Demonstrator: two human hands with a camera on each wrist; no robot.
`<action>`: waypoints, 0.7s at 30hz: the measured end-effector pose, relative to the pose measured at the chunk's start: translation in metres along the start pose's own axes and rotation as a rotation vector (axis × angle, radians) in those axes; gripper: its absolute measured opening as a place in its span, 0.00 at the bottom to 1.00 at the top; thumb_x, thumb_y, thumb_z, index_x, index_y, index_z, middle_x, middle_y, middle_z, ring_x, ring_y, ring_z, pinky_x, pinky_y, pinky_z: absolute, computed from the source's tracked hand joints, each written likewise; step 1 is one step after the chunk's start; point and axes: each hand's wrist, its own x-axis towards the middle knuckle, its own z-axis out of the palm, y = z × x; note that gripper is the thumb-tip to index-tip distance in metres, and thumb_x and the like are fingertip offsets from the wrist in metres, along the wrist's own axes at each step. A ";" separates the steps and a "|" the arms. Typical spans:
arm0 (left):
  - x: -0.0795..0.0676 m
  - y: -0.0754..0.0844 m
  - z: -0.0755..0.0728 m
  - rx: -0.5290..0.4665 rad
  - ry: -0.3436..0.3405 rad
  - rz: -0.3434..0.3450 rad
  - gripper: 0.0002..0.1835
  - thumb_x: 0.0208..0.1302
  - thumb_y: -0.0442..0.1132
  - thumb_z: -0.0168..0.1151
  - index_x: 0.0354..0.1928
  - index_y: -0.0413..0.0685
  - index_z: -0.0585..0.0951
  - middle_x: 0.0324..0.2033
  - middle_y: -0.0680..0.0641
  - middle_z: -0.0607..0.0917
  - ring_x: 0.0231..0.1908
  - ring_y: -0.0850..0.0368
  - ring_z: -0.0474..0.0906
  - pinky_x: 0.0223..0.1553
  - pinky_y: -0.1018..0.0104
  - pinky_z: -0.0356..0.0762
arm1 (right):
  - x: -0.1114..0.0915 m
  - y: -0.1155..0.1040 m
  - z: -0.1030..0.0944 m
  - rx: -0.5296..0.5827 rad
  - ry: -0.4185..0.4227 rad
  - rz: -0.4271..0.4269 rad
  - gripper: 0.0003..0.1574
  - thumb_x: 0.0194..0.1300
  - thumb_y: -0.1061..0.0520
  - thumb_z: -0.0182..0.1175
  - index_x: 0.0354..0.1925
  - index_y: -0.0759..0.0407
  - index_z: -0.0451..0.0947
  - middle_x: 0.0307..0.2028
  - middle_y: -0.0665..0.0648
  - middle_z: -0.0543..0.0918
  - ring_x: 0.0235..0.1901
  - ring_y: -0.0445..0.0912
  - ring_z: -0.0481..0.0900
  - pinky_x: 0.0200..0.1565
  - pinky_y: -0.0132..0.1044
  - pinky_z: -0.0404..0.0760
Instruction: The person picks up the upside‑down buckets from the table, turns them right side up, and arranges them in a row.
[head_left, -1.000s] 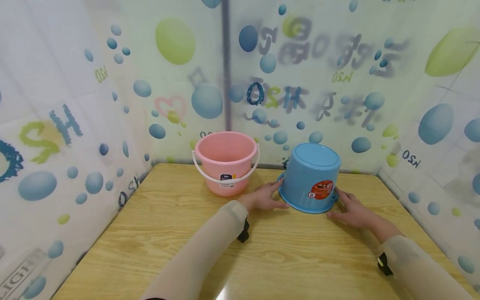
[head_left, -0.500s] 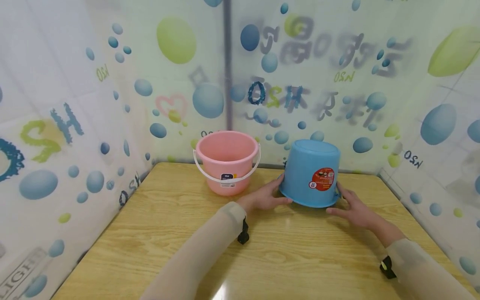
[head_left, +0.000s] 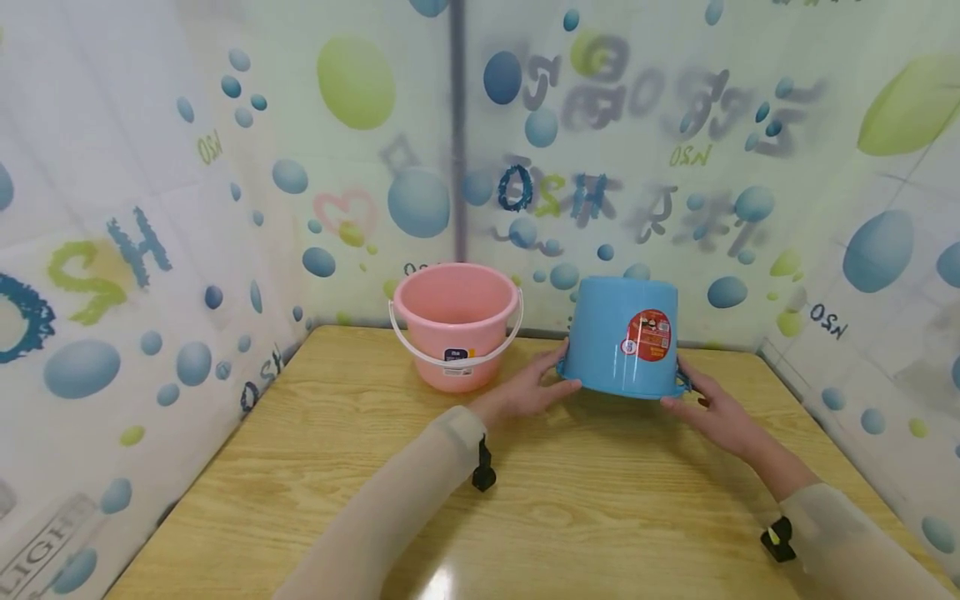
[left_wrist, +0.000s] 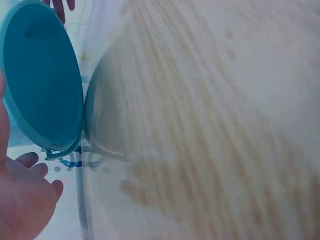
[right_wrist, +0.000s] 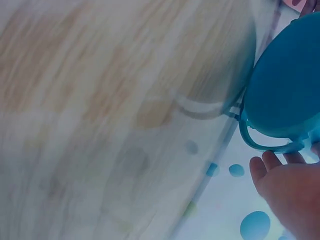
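Observation:
A blue bucket (head_left: pixel 611 342) with a round red label is upside down, tilted back, near the far edge of the table. Its front rim is raised off the wood, and the wrist views look into its dark inside. My left hand (head_left: pixel 528 390) grips it at the left of the rim, thumb toward the front. At the right of the rim, by the handle (right_wrist: pixel 257 145), my right hand (head_left: pixel 720 417) holds it, thumb also in front. Part of the fingers on both sides is hidden behind the bucket. A pink bucket (head_left: pixel 453 346) stands upright to the left, white handle hanging in front.
The wooden table (head_left: pixel 300 467) meets a patterned curtain (head_left: pixel 360 167) at the back and both sides. Black wrist cameras (head_left: pixel 483 467) hang under both sleeves. The pink bucket is close beside my left hand.
The blue bucket has tipped backward: its front rim rose off the table and its bottom turned away from view. Both hands moved slightly up with it. The pink bucket stayed put.

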 end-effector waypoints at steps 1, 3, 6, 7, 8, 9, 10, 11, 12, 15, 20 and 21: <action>0.000 0.001 0.000 0.004 0.012 0.013 0.47 0.68 0.70 0.56 0.79 0.83 0.41 0.81 0.50 0.50 0.79 0.46 0.50 0.74 0.45 0.61 | 0.000 -0.001 0.000 0.011 0.008 -0.001 0.54 0.77 0.41 0.55 0.83 0.46 0.33 0.81 0.69 0.44 0.75 0.74 0.48 0.64 0.79 0.58; 0.000 0.003 -0.002 -0.002 0.030 0.044 0.46 0.69 0.69 0.55 0.80 0.80 0.41 0.81 0.52 0.51 0.80 0.49 0.48 0.76 0.44 0.55 | -0.001 -0.004 -0.001 0.027 0.020 0.006 0.53 0.77 0.40 0.54 0.83 0.44 0.33 0.81 0.68 0.45 0.76 0.74 0.46 0.65 0.78 0.57; -0.002 0.006 -0.004 -0.017 0.052 0.064 0.44 0.70 0.68 0.55 0.80 0.80 0.42 0.81 0.56 0.51 0.80 0.51 0.48 0.77 0.44 0.53 | -0.001 -0.008 -0.002 0.046 0.035 0.015 0.51 0.78 0.39 0.53 0.83 0.42 0.34 0.81 0.67 0.45 0.77 0.73 0.46 0.65 0.78 0.56; -0.003 0.007 -0.004 -0.024 0.058 0.062 0.44 0.70 0.68 0.54 0.79 0.81 0.43 0.81 0.57 0.52 0.80 0.52 0.48 0.77 0.44 0.54 | -0.002 -0.010 -0.003 0.052 0.036 0.023 0.50 0.78 0.39 0.52 0.82 0.40 0.34 0.81 0.67 0.45 0.77 0.73 0.45 0.66 0.78 0.55; -0.003 0.009 -0.005 -0.028 0.063 0.065 0.43 0.70 0.68 0.54 0.79 0.83 0.43 0.81 0.57 0.52 0.80 0.52 0.49 0.76 0.44 0.54 | -0.002 -0.012 -0.003 0.059 0.041 0.027 0.50 0.78 0.38 0.51 0.82 0.39 0.34 0.81 0.67 0.45 0.77 0.72 0.45 0.66 0.78 0.55; -0.004 0.010 -0.005 -0.033 0.068 0.057 0.42 0.70 0.69 0.54 0.78 0.86 0.44 0.80 0.59 0.52 0.79 0.52 0.49 0.76 0.44 0.56 | -0.002 -0.013 -0.004 0.065 0.046 0.031 0.49 0.78 0.38 0.51 0.82 0.39 0.34 0.81 0.67 0.45 0.77 0.72 0.45 0.67 0.77 0.54; -0.005 0.012 -0.006 -0.040 0.073 0.051 0.41 0.69 0.70 0.53 0.77 0.89 0.44 0.80 0.60 0.52 0.79 0.51 0.50 0.76 0.44 0.57 | -0.003 -0.015 -0.005 0.076 0.049 0.037 0.49 0.79 0.37 0.50 0.82 0.39 0.34 0.81 0.67 0.44 0.77 0.72 0.45 0.67 0.77 0.55; -0.005 0.013 -0.007 -0.049 0.076 0.047 0.40 0.69 0.71 0.53 0.76 0.91 0.44 0.80 0.60 0.51 0.79 0.51 0.50 0.75 0.43 0.58 | -0.003 -0.017 -0.005 0.082 0.053 0.040 0.49 0.79 0.37 0.49 0.82 0.39 0.33 0.81 0.67 0.44 0.77 0.72 0.45 0.67 0.76 0.55; -0.006 0.015 -0.008 -0.051 0.081 0.047 0.40 0.69 0.72 0.52 0.75 0.92 0.44 0.80 0.61 0.51 0.79 0.50 0.50 0.75 0.43 0.59 | -0.004 -0.020 -0.006 0.085 0.060 0.045 0.49 0.79 0.37 0.49 0.82 0.40 0.33 0.81 0.68 0.45 0.77 0.72 0.46 0.68 0.75 0.56; -0.007 0.019 -0.010 -0.067 0.090 0.047 0.39 0.68 0.73 0.51 0.74 0.95 0.43 0.80 0.62 0.50 0.79 0.48 0.51 0.73 0.42 0.61 | -0.005 -0.026 -0.008 0.091 0.073 0.045 0.49 0.79 0.37 0.48 0.83 0.42 0.32 0.80 0.70 0.46 0.75 0.73 0.50 0.67 0.73 0.60; -0.011 0.025 -0.016 -0.063 0.117 0.073 0.41 0.68 0.71 0.54 0.75 0.93 0.44 0.80 0.59 0.53 0.78 0.47 0.56 0.71 0.40 0.64 | -0.007 -0.035 -0.010 0.106 0.070 0.007 0.48 0.80 0.40 0.48 0.82 0.37 0.30 0.79 0.72 0.47 0.73 0.76 0.54 0.65 0.73 0.65; -0.012 0.026 -0.018 -0.055 0.124 0.083 0.41 0.69 0.69 0.55 0.76 0.91 0.44 0.80 0.58 0.55 0.77 0.47 0.57 0.71 0.40 0.64 | -0.008 -0.036 -0.011 0.117 0.072 -0.007 0.48 0.80 0.41 0.48 0.82 0.36 0.30 0.79 0.72 0.48 0.72 0.76 0.54 0.64 0.73 0.65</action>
